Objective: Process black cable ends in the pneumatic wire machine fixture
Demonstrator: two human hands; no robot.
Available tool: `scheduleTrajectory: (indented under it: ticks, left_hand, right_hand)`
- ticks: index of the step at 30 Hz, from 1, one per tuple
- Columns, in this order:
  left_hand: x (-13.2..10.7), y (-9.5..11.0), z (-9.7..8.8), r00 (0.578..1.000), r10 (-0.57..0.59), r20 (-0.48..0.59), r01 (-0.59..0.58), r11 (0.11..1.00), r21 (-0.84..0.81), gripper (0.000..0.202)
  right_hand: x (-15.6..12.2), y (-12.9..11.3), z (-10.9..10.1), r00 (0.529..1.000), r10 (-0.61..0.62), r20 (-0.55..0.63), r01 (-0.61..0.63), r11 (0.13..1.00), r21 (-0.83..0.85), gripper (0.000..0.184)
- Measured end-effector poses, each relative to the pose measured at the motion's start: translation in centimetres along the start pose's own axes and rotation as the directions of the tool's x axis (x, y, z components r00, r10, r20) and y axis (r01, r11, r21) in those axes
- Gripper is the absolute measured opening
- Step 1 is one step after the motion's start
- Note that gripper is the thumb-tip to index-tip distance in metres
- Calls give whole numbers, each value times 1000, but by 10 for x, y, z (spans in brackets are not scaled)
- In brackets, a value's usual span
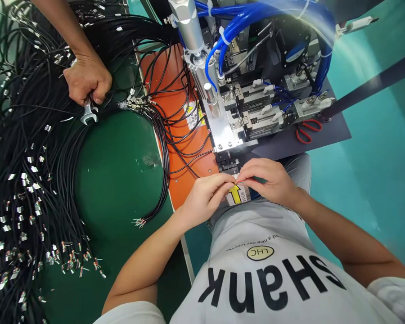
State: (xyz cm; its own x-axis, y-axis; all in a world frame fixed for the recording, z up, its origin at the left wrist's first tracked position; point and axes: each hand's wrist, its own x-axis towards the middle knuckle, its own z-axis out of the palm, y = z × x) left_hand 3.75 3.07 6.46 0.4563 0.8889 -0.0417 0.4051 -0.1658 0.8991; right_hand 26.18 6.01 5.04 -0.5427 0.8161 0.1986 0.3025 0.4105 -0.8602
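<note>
My left hand (206,196) and my right hand (270,180) meet just in front of the machine's small black jaw (228,163). Both are closed in a pinch on thin wire ends (240,181) held between the fingertips. Under them lies a label with a yellow arrow (235,194). A bundle of black cables (162,135) loops over the orange plate (175,90) to my left, its stripped ends (140,222) resting on the green table (118,180).
Another person's hand (87,81) at the upper left grips a spanner (88,112) over a large heap of black cables with metal clips (23,180). The machine has a silver cylinder (189,22) and blue hoses (243,13). Red scissors (308,129) lie at its right.
</note>
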Motion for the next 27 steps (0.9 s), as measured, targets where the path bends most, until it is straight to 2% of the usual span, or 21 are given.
scheduleTrajectory:
  ticks: [3,6,8,9,11,12,14,15,17,22,27]
  left_hand:
    - [0,0,-4,995,-91,36,94,990,-101,17]
    - [2,2,-8,996,-88,17,88,995,-54,18]
    - [3,4,-7,997,-76,-31,75,997,-21,17]
    - [3,4,-6,995,-82,-56,80,996,-26,17]
    - [4,3,-2,989,-103,-108,97,994,-52,15]
    - [5,3,0,985,-105,-138,97,994,-58,14]
    - [7,2,5,977,-81,-200,73,996,-44,12]
    - [8,2,7,971,-61,-229,56,998,-30,11]
    - [10,1,9,965,-31,-261,28,999,-18,10]
    - [11,0,8,965,-12,-262,6,1000,-22,9]
    - [8,-3,10,959,-87,-270,55,991,-124,10]
  right_hand:
    - [8,6,-7,989,-117,85,130,978,-162,14]
    - [14,7,-14,986,-141,92,157,966,-207,14]
    - [14,4,-15,999,-50,-22,46,988,-145,11]
    - [12,2,-15,994,38,-106,-46,996,-72,9]
    - [8,-2,-12,943,271,-193,-243,957,159,5]
    - [5,-3,-9,909,382,-164,-326,900,291,8]
    - [1,-4,-1,856,517,-15,-442,746,498,15]
    - [0,-3,2,838,543,53,-474,676,565,17]
    - [0,0,8,822,559,113,-489,588,644,20]
    - [9,7,11,828,539,156,-476,529,703,21]
    - [9,5,14,824,533,192,-503,532,681,19]
